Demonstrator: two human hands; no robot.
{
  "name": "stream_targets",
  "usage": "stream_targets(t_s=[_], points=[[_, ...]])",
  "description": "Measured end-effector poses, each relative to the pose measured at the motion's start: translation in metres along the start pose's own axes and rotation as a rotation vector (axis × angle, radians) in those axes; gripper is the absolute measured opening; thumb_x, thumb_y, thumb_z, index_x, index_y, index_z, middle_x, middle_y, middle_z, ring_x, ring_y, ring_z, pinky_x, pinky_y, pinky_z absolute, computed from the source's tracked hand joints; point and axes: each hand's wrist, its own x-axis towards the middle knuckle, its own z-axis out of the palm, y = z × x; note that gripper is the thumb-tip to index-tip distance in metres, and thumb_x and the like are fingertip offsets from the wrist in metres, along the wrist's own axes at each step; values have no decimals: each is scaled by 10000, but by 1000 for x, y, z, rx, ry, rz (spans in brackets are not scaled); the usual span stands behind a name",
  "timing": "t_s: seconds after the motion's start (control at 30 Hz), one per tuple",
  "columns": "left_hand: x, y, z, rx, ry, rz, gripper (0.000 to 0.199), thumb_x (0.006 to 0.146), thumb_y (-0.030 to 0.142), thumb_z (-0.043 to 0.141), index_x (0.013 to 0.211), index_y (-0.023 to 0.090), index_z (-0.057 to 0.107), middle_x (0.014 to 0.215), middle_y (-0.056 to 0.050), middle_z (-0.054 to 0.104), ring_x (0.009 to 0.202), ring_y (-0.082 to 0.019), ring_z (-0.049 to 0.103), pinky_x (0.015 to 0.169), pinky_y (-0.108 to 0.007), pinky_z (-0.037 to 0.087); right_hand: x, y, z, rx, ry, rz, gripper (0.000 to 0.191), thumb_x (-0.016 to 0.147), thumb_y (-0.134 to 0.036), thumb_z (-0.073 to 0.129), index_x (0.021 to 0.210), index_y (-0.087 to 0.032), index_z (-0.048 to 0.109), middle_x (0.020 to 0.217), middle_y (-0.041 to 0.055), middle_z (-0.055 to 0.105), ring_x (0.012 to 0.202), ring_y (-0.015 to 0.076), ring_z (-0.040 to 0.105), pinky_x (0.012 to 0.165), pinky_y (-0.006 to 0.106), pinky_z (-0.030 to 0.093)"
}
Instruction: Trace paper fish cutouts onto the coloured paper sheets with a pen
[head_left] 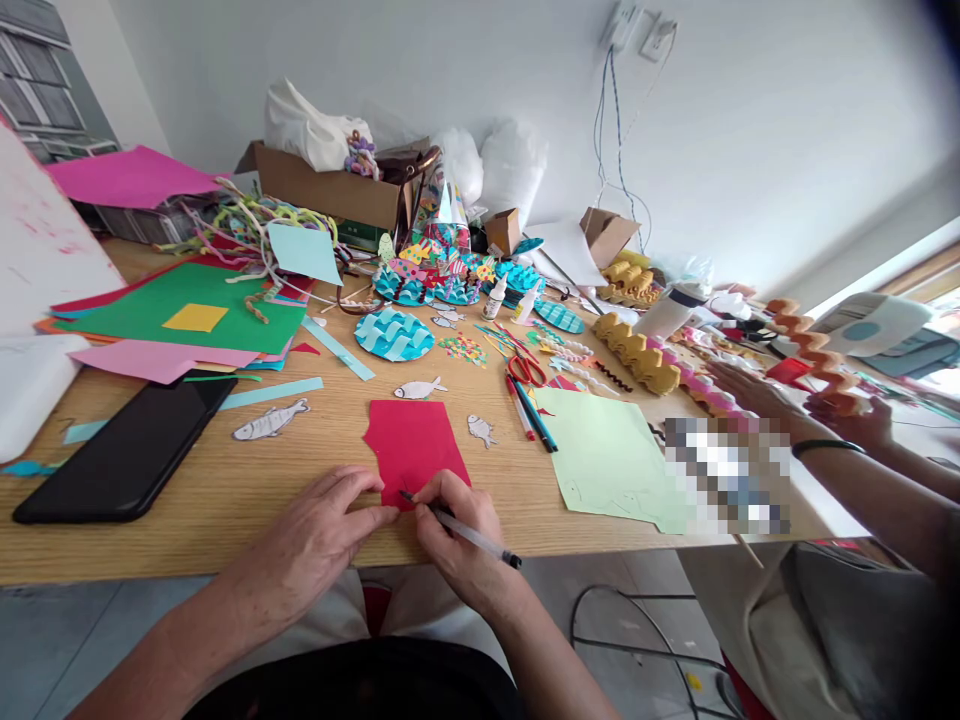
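A sheet of red paper [420,440] lies at the near side of the wooden table. My right hand [459,530] is closed round a pen [480,543] with a clear barrel, its tip on the red paper near the bottom edge, where a faint dark line shows. Pressing the sheet's lower left corner, my left hand [315,530] lies flat with thumb and fingers apart. Beyond the sheet is a paper fish cutout [420,388]; one more fish cutout [481,431] lies to its right, and a larger fish cutout [271,420] to its left.
Left of me are a black phone [127,450] and stacked colored paper [187,325]. Light green paper [611,455], red scissors [526,371] and glue bottles [496,297] lie right and beyond. Another person's arms [832,460] reach in from the right, near yellow egg-carton strips [637,352].
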Motion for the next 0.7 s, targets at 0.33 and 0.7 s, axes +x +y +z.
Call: stream_targets(t_s=[0.33, 0.7], points=[[-1, 2, -2, -17, -26, -24, 417, 816, -5, 408, 1087, 253, 593, 1094, -48, 516, 1035, -194, 501, 871, -331, 471, -1, 1, 1, 6, 7, -4, 84, 731, -147, 465, 696, -199, 521, 504, -70, 461, 435, 74, 405, 462, 174, 314], [-2, 2, -1, -18, -21, -30, 410, 827, 5, 417, 1092, 258, 600, 1102, -47, 524, 1036, -195, 507, 880, -332, 466, 0, 1, 1, 3, -6, 1, 80, 729, -151, 464, 694, -197, 520, 501, -69, 459, 434, 73, 403, 455, 172, 308]])
